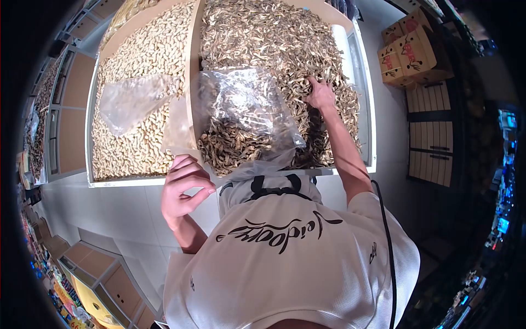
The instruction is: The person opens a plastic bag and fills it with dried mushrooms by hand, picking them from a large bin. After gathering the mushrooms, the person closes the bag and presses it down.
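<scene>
My right hand [321,94] reaches into a wide heap of brown, shrivelled dried pieces [263,44]; its fingers are spread and touch the heap. My left hand [186,186] is at the front edge of the display bin [131,182]. Its fingers are curled and the thumb bends toward them; whether anything thin is between them is hidden. A clear plastic bag [241,98] lies crumpled over the dried pieces, its lower end reaching the front edge. Left of a wooden divider [193,71], peanuts in their shells [137,49] fill the other compartment, under another clear plastic bag [134,101].
Printed cardboard boxes [408,55] are stacked on the right, above slatted cabinets [430,142]. More display units [76,115] stand on the left. Wooden cabinets [98,268] are at the lower left. A black cable [388,236] runs down over my white shirt [296,257].
</scene>
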Action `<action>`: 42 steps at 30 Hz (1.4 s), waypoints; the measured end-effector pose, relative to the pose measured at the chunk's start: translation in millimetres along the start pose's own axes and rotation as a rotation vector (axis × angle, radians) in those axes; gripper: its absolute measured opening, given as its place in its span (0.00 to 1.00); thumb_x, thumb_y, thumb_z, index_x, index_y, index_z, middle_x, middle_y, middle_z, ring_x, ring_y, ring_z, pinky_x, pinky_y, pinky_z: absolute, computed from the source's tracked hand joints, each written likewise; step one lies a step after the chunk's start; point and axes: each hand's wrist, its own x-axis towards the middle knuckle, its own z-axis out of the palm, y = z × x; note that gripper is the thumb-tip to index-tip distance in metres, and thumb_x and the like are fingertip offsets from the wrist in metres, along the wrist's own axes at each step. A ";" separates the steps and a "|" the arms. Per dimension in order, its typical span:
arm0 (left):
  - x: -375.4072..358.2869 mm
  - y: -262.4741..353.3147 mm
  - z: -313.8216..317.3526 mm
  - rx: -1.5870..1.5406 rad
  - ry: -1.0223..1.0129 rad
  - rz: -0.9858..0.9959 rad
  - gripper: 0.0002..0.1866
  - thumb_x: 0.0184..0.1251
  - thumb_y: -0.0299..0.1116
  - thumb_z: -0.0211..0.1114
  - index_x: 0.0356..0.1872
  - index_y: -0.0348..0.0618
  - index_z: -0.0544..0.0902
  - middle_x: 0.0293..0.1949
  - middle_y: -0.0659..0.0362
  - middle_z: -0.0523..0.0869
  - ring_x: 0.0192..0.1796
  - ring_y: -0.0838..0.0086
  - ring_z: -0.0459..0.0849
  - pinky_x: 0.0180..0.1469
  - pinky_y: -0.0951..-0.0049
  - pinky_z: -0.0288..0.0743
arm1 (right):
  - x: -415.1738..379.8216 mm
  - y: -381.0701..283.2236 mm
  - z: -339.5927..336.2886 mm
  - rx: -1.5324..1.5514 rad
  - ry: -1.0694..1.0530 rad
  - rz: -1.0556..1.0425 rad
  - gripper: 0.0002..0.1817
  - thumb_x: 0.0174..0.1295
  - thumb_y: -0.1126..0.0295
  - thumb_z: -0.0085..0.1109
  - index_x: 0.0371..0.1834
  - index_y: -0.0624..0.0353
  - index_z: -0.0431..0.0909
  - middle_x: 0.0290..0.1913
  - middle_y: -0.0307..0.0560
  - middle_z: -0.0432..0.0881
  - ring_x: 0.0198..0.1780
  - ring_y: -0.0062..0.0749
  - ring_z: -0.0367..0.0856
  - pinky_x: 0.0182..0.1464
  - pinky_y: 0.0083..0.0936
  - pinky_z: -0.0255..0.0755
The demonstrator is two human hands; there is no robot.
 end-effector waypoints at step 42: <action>-1.7 -12.4 -5.6 -0.027 0.017 0.038 0.08 0.43 0.28 0.79 0.27 0.47 0.88 0.27 0.64 0.83 0.34 0.68 0.79 0.49 0.63 0.68 | -17.8 -25.8 -29.1 0.326 0.079 -0.333 0.41 0.51 0.53 0.79 0.68 0.55 0.77 0.65 0.59 0.80 0.66 0.53 0.78 0.70 0.38 0.70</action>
